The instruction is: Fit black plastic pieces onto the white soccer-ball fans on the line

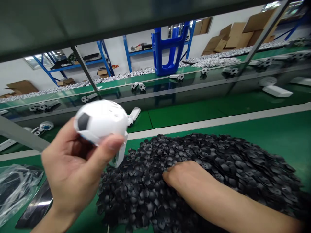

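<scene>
Left hand [69, 161] wraps a white soccer-ball shell [100, 118] up close, easy to see, while the right hand [184, 176] sits half-curled in the black patches [233, 168], can't tell if it's pinching one.

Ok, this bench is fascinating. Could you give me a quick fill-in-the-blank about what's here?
The left hand holds a white ball showing one ____ patch.
The right hand rests on a heap of black pieces lying on a ____ bench.
Behind them, the shelving is ____.

Answers: black; green; blue.
</scene>
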### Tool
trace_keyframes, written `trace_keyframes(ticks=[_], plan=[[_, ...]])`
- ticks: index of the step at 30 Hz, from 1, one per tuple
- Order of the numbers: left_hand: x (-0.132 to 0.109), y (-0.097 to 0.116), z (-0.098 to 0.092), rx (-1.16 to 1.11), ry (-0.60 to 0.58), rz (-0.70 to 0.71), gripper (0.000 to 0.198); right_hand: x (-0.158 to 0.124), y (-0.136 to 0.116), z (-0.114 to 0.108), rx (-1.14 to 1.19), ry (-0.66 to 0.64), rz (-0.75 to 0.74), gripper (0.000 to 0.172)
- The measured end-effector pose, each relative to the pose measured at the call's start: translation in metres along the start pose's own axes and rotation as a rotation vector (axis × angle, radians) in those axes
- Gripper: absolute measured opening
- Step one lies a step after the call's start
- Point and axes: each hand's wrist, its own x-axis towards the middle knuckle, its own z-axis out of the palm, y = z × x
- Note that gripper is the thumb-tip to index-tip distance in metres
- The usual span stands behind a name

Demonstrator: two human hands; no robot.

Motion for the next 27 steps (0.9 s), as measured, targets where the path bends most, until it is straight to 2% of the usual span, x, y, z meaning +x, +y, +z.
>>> trace_keyframes(ticks=[2, 4, 5, 7, 8, 10, 12, 13, 15, 18, 22, 24, 27], plan=[[0.004, -0.003, 0.002, -0.08, 0.172, 0.081, 0.046, 0.0, 0.001, 0.0, -0.006, -0.02, 0.008, 0.031], [0.008, -0.003, 0.004, -0.193, 0.214, 0.05, 0.06, -0.005, 0.003, -0.007, 0.03, 0.012, -0.004, 0.032], [0.009, -0.002, 0.005, -0.254, 0.198, -0.002, 0.065, -0.008, 0.004, -0.013, 0.061, 0.048, -0.022, 0.031], [0.009, -0.002, 0.007, -0.36, 0.093, -0.113, 0.069, -0.016, 0.005, -0.026, 0.147, 0.149, -0.086, 0.029], [0.008, -0.004, 0.007, -0.391, 0.009, -0.161, 0.068, -0.02, 0.005, -0.033, 0.236, 0.249, -0.149, 0.028], [0.002, -0.009, 0.006, -0.419, -0.157, -0.24, 0.065, -0.027, 0.008, -0.044, 0.448, 0.519, -0.312, 0.03], [-0.007, -0.015, 0.007, -0.381, -0.291, -0.286, 0.06, -0.035, 0.011, -0.048, 0.544, 0.75, -0.459, 0.041], [-0.012, -0.017, 0.007, -0.358, -0.347, -0.307, 0.058, -0.038, 0.013, -0.047, 0.521, 0.835, -0.497, 0.046], [-0.022, -0.021, 0.008, -0.336, -0.457, -0.326, 0.051, -0.046, 0.016, -0.038, 0.368, 0.926, -0.5, 0.055], [-0.032, -0.021, 0.008, -0.326, -0.606, -0.313, 0.043, -0.053, 0.013, -0.015, 0.214, 1.084, -0.398, 0.054], [-0.037, -0.02, 0.007, -0.352, -0.693, -0.243, 0.049, -0.052, 0.0, 0.005, 0.184, 1.206, -0.288, 0.05], [-0.04, -0.021, 0.007, -0.371, -0.697, -0.189, 0.054, -0.049, -0.004, 0.0, 0.217, 1.209, -0.303, 0.05], [-0.043, -0.024, 0.007, -0.372, -0.742, -0.126, 0.055, -0.046, -0.008, -0.02, 0.393, 1.12, -0.336, 0.042]])
